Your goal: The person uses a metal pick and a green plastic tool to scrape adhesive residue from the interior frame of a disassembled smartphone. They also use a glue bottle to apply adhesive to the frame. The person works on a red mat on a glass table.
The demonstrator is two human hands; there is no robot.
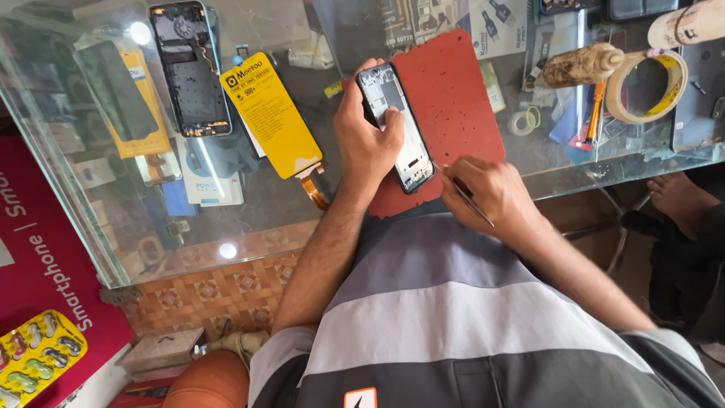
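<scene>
Left hand (368, 140) gripped an opened phone frame (396, 125) by its edges on a red mat (461, 106) (thin, rigid, probably fragile); right hand (487, 193) pinched a slim metal tool (462, 190).

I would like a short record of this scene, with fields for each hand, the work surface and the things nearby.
Left hand: grips an opened phone frame, thumb on its inside
Right hand: holds a thin metal tool, tip at the frame's lower edge
Surface: red mat on a glass counter
Nearby, left: yellow packaged part, second opened phone
Nearby, right: tape roll
</scene>
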